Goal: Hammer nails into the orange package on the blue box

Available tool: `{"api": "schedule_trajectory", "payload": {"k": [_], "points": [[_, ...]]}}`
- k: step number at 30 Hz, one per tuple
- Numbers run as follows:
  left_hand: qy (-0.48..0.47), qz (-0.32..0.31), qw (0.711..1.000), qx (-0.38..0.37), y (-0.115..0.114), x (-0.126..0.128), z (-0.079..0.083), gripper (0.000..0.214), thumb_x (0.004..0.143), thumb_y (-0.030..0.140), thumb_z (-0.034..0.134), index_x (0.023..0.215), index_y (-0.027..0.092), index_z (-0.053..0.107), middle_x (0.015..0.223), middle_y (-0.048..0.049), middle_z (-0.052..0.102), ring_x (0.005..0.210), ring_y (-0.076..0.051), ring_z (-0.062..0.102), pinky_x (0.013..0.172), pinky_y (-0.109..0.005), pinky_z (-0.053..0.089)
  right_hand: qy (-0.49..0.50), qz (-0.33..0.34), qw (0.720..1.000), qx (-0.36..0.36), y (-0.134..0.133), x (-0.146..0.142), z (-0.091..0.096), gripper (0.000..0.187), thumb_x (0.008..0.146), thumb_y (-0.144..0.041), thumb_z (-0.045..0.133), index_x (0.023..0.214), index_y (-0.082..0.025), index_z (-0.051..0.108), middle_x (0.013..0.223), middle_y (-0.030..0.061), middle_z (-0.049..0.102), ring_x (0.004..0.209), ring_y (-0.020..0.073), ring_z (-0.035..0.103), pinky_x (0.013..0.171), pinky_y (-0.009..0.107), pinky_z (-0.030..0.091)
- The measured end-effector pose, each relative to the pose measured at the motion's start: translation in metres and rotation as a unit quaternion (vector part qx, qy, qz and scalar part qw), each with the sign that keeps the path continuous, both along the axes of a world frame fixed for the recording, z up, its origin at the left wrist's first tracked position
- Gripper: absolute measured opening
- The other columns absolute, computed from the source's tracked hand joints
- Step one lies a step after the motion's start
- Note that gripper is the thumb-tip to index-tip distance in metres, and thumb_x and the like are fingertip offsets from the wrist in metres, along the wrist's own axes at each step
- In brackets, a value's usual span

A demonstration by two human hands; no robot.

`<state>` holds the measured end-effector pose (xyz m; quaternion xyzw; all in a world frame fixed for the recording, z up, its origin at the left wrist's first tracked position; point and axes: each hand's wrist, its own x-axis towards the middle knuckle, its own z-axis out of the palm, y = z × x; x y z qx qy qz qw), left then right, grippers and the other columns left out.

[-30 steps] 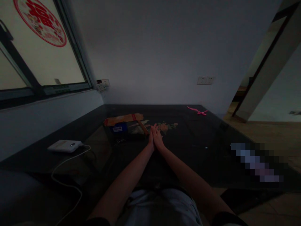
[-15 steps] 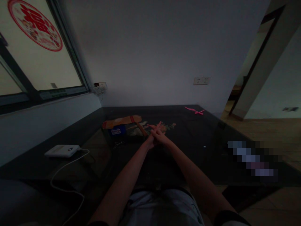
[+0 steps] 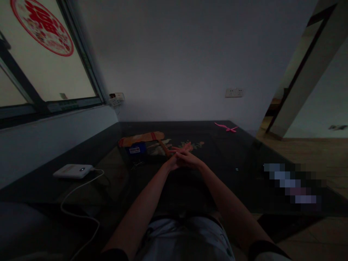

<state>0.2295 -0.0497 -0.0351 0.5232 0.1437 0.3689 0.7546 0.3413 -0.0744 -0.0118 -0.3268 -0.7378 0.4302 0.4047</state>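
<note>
Both of my hands meet over the middle of the dark glossy table [image 3: 217,192], crossed one over the other. My left hand [image 3: 172,164] lies mostly beneath, with its fingers stretched out to the far right. My right hand [image 3: 189,158] rests across it, fingers extended to the left. No object shows in either hand. Just beyond them is a flower pattern [image 3: 201,144] on the tabletop. Close to the fingers on the left lies a brown stick-like piece [image 3: 163,147]. Nearby are a blue box [image 3: 137,149] and a long orange-brown item with red bands [image 3: 141,138].
A white power bank [image 3: 74,171] with a white cable [image 3: 78,216] lies on the left. Thin metal pieces [image 3: 137,165] sit nearer the middle. A pink ribbon [image 3: 230,128] lies far right, and a blurred-out object [image 3: 289,183] near the right edge. Wall sockets [image 3: 234,93] are behind.
My hands stay crossed but have shifted, with the fingers lying flatter and closer together instead of forming an open cross. The view has tilted slightly.
</note>
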Motion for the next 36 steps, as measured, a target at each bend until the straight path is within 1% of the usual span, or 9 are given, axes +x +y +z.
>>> {"api": "schedule_trajectory", "payload": {"k": [3,7,11,14,17,21,26,30,36], "points": [[0.018,0.002,1.000,-0.019,-0.004,0.000,0.002,0.054,0.080,0.047,0.060,0.130,0.025,0.055,0.129,-0.0130,0.060,0.121,-0.029,0.055,0.098,-0.043,0.045,-0.003,-0.007,1.000,-0.025,0.002,0.000,-0.003,0.029,0.094,-0.031,0.058,0.121,-0.018,0.059,0.122,0.0088,0.062,0.100,0.0232,0.064,0.084,0.045,0.054],[0.039,0.056,0.997,-0.020,-0.005,0.005,0.003,0.047,0.080,0.052,0.056,0.111,0.017,0.065,0.101,-0.0143,0.071,0.099,-0.030,0.066,0.082,-0.040,0.053,-0.004,-0.049,0.998,-0.033,0.007,-0.006,-0.007,0.028,0.095,-0.031,0.057,0.119,-0.018,0.060,0.120,0.0083,0.063,0.097,0.0221,0.065,0.082,0.043,0.054],[0.023,0.118,0.993,-0.006,-0.001,0.013,-0.002,0.040,0.080,0.051,0.051,0.088,0.015,0.068,0.084,-0.0118,0.071,0.090,-0.027,0.067,0.076,-0.036,0.054,-0.011,-0.100,0.995,-0.025,0.010,-0.015,-0.011,0.026,0.095,-0.031,0.056,0.118,-0.019,0.060,0.121,0.0082,0.062,0.098,0.0218,0.064,0.083,0.043,0.054],[0.013,0.146,0.989,0.002,0.001,0.018,-0.005,0.038,0.078,0.051,0.051,0.078,0.017,0.066,0.079,-0.0101,0.070,0.086,-0.027,0.067,0.073,-0.035,0.054,-0.019,-0.120,0.992,-0.019,0.009,-0.018,-0.012,0.025,0.095,-0.031,0.056,0.118,-0.020,0.061,0.122,0.0081,0.062,0.098,0.0217,0.064,0.083,0.042,0.054],[0.009,0.158,0.987,0.009,0.002,0.020,-0.007,0.037,0.076,0.051,0.052,0.071,0.017,0.063,0.074,-0.0097,0.068,0.083,-0.027,0.067,0.071,-0.035,0.054,-0.026,-0.127,0.992,-0.013,0.009,-0.018,-0.012,0.025,0.095,-0.031,0.056,0.117,-0.020,0.061,0.122,0.0080,0.062,0.098,0.0217,0.064,0.084,0.042,0.054],[0.011,0.162,0.987,0.018,0.004,0.021,-0.009,0.037,0.075,0.051,0.052,0.068,0.016,0.062,0.071,-0.0092,0.068,0.082,-0.027,0.067,0.070,-0.034,0.053,-0.030,-0.124,0.992,-0.003,0.013,-0.017,-0.015,0.024,0.095,-0.031,0.055,0.117,-0.020,0.062,0.122,0.0077,0.062,0.099,0.0218,0.064,0.084,0.042,0.054],[0.018,0.161,0.986,0.028,0.009,0.021,-0.012,0.038,0.076,0.052,0.053,0.071,0.016,0.063,0.071,-0.0084,0.068,0.082,-0.026,0.066,0.069,-0.032,0.053,-0.032,-0.113,0.993,0.012,0.020,-0.018,-0.021,0.028,0.094,-0.030,0.058,0.119,-0.018,0.060,0.121,0.0082,0.062,0.099,0.0227,0.064,0.082,0.043,0.054],[0.026,0.158,0.987,0.030,0.008,0.019,-0.013,0.040,0.080,0.054,0.052,0.077,0.016,0.064,0.069,-0.0072,0.066,0.082,-0.025,0.066,0.071,-0.032,0.051,-0.035,-0.081,0.996,0.032,0.020,-0.014,-0.022,0.028,0.094,-0.030,0.058,0.119,-0.018,0.060,0.121,0.0083,0.062,0.098,0.0224,0.064,0.082,0.043,0.054],[0.034,0.169,0.984,0.047,0.004,0.018,-0.013,0.043,0.085,0.053,0.051,0.077,0.013,0.063,0.068,-0.0092,0.065,0.084,-0.025,0.063,0.077,-0.032,0.048,-0.047,-0.039,0.996,0.067,0.014,-0.008,-0.021,0.029,0.093,-0.029,0.060,0.119,-0.017,0.060,0.121,0.0085,0.062,0.101,0.0236,0.063,0.084,0.045,0.053]]}}
